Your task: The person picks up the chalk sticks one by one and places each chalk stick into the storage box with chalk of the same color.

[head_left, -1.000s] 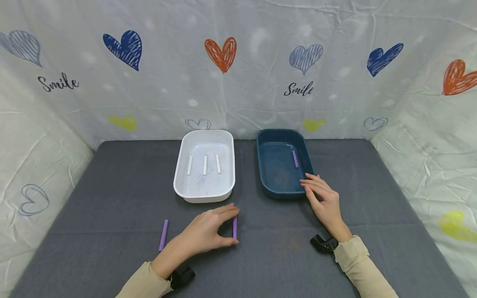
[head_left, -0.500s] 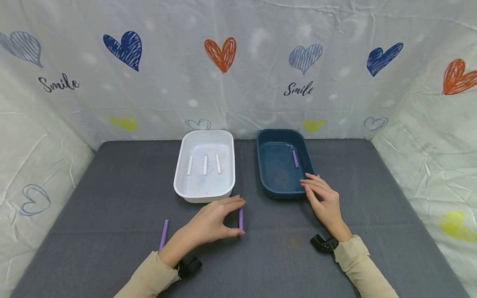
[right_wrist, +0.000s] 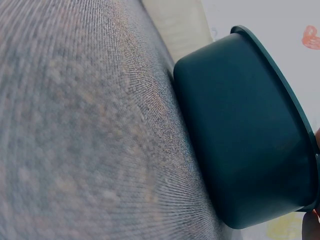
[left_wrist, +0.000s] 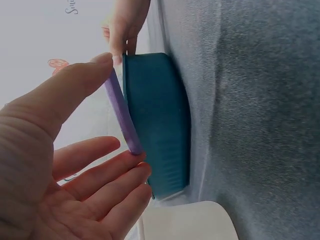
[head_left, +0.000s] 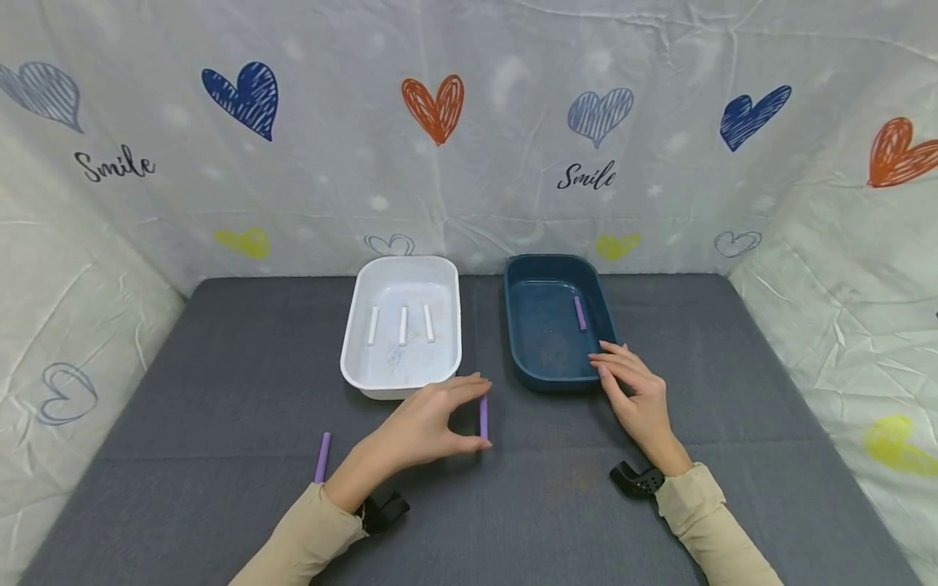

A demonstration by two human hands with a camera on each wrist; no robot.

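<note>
My left hand point(head_left: 432, 419) pinches a purple stick point(head_left: 484, 417) by its two ends, thumb on one end and forefinger on the other, just above the grey cloth between the two tubs; the left wrist view shows the same purple stick point(left_wrist: 121, 113) held that way. My right hand point(head_left: 633, 391) rests with straight fingers on the near right corner of the dark blue tub point(head_left: 526, 358), which holds one purple stick point(head_left: 580, 312). The white tub point(head_left: 352, 350) holds three white sticks point(head_left: 401, 324). Another purple stick point(head_left: 321, 456) lies on the cloth to the left.
A grey cloth point(head_left: 220, 366) covers the table, walled on three sides by a white sheet printed with hearts point(head_left: 440, 163). The right wrist view shows the blue tub's outer wall point(right_wrist: 240, 135) close up. Bare cloth lies to the left and right of the tubs.
My left hand has carried the pinched purple stick to the right and slightly away from me, toward the gap between the tubs. The right hand has stayed on the blue tub.
</note>
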